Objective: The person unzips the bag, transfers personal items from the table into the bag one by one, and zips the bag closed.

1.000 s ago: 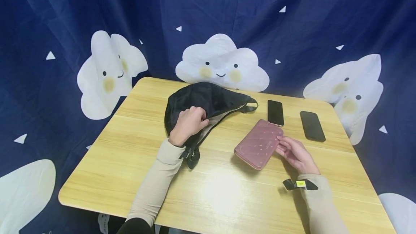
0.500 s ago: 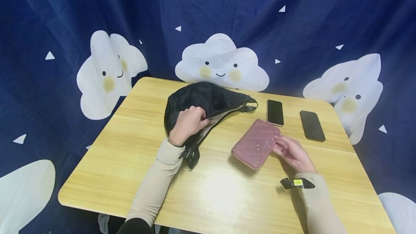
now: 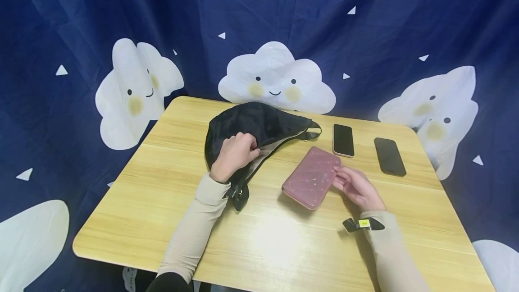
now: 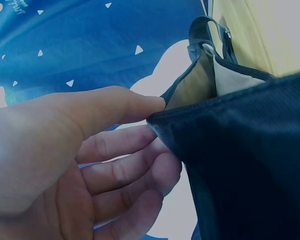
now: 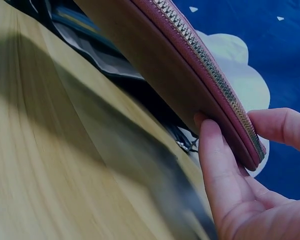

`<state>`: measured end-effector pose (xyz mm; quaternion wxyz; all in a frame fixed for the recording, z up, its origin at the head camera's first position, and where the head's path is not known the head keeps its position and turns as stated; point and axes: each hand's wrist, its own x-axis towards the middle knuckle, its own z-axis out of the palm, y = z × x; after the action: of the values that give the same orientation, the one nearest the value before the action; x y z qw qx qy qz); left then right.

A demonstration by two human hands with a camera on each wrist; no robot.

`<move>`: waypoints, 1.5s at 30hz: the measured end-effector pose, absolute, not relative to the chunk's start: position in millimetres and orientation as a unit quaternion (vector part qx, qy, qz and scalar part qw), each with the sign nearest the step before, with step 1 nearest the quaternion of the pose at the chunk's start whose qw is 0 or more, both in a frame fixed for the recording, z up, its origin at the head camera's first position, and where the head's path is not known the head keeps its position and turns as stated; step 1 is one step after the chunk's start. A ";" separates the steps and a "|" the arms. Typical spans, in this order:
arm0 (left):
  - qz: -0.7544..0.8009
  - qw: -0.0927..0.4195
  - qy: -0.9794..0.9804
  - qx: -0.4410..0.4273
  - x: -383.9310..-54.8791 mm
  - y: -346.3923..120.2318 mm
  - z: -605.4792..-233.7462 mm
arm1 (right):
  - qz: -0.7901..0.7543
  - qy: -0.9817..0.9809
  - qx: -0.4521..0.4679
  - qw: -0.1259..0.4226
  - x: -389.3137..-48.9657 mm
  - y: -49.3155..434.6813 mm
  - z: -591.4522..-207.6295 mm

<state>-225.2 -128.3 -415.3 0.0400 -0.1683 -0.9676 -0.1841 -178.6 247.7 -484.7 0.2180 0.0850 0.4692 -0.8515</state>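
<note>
A black bag (image 3: 251,123) with a beige lining lies at the back of the table, its mouth partly spread. My left hand (image 3: 237,154) pinches the upper edge of that mouth; in the left wrist view the thumb (image 4: 140,106) lies over the fabric edge and the fingers curl below. In my right hand (image 3: 358,186) is a dusty-pink zip-around wallet (image 3: 312,177), gripped by its right edge. The right wrist view shows thumb and fingers on both sides of the wallet's metal zip (image 5: 212,70). Raised off the table, the wallet casts a shadow beneath it, right of the bag.
Two dark smartphones lie at the back right: one phone (image 3: 343,140) just behind the wallet, another phone (image 3: 389,157) farther right. The wooden table (image 3: 134,206) meets a blue cloud-patterned curtain (image 3: 259,8) behind. A strap loop (image 3: 311,132) sticks out at the bag's right end.
My right hand has carried the wallet a short way left, toward the bag. The left hand and the bag stay where they were.
</note>
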 end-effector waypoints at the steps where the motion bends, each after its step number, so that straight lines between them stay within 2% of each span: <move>1: -0.184 0.041 -0.968 -0.168 -225.2 -128.3 -415.3 | -0.852 0.468 0.084 0.219 -179.8 246.3 -484.9; 22: -0.181 0.042 -0.969 -0.164 -224.8 -127.7 -413.9 | -0.829 0.500 0.063 0.242 -195.1 211.4 -488.6; 45: -0.178 0.037 -0.970 -0.163 -223.4 -127.3 -412.4 | -0.818 0.516 0.061 0.248 -205.2 194.1 -491.7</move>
<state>-223.4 -127.3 -412.4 0.0373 -0.1626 -0.9698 -0.1780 -205.2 194.1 -491.7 0.2476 0.0607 0.5164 -0.8175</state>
